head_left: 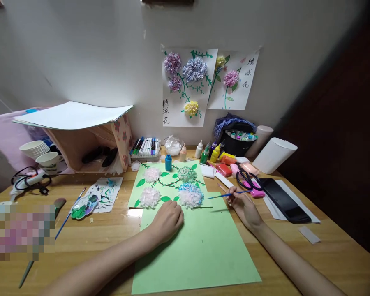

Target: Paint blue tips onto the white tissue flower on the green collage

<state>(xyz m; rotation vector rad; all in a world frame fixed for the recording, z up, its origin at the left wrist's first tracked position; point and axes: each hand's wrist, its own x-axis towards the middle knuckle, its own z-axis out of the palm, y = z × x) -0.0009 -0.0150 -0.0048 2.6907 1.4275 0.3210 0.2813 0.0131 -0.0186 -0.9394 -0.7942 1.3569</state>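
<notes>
My right hand (242,205) pinches a thin blue paintbrush (224,195), its tip pointing left, just right of a pale paper flower (191,196) streaked with blue. My left hand (168,219) rests palm down with curled fingers at the near edge of the light-green flower picture (138,172). Nothing shows in that hand. Two pale pink flowers stand out on the picture's left side, and a green-speckled flower (187,174) sits above the blue one. Painted leaves and stems run between them. A small blue paint bottle (168,163) stands at the picture's top edge.
Beneath lies a larger green sheet (197,255). A paint palette (84,206) and stained paper (106,195) are at left. Paint bottles (205,155), scissors (248,181) and a black phone (285,201) lie to the right. Markers (146,148) stand behind; flower pictures (188,90) hang on the wall.
</notes>
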